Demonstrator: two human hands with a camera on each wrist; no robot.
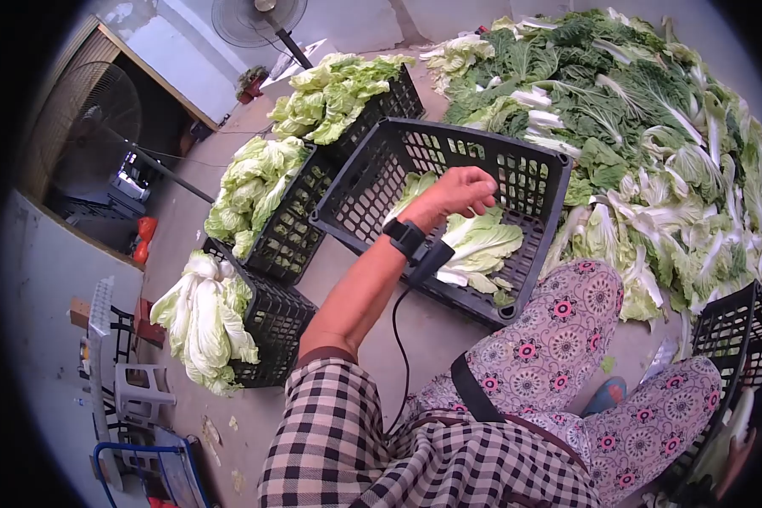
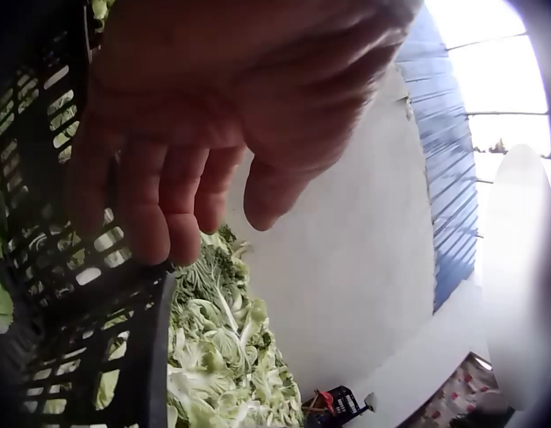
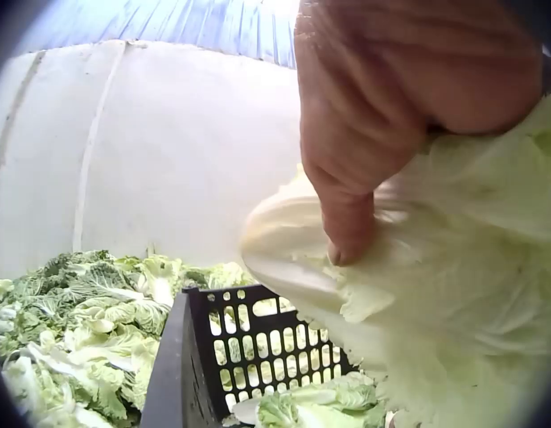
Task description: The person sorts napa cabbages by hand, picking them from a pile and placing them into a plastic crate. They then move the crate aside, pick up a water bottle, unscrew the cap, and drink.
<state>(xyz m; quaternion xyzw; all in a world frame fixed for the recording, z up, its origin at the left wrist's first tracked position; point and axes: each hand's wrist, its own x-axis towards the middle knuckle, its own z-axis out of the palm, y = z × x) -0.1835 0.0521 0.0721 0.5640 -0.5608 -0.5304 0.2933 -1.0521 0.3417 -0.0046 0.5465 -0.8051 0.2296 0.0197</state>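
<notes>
My left hand [image 1: 459,193] hovers over a black slatted crate [image 1: 482,138], its fingers loosely bent and holding nothing. In the left wrist view, the left hand's fingers [image 2: 149,214] hang down beside the crate wall. A few pale green Chinese cabbages [image 1: 482,241] lie inside that crate. At the far lower right of the head view, my right hand [image 1: 739,461] is mostly cut off, near another black crate [image 1: 724,339]. The right wrist view shows the right hand [image 3: 382,116] gripping a Chinese cabbage [image 3: 298,254] above a crate with cabbage in it.
Several crates heaped with cabbage, one with a dark wall [image 1: 283,334], stand on the left. A large pile of cabbages and loose leaves [image 1: 626,110] fills the back right. A fan [image 1: 258,17], a plastic stool [image 1: 144,389] and a blue-framed cart [image 1: 156,474] stand around.
</notes>
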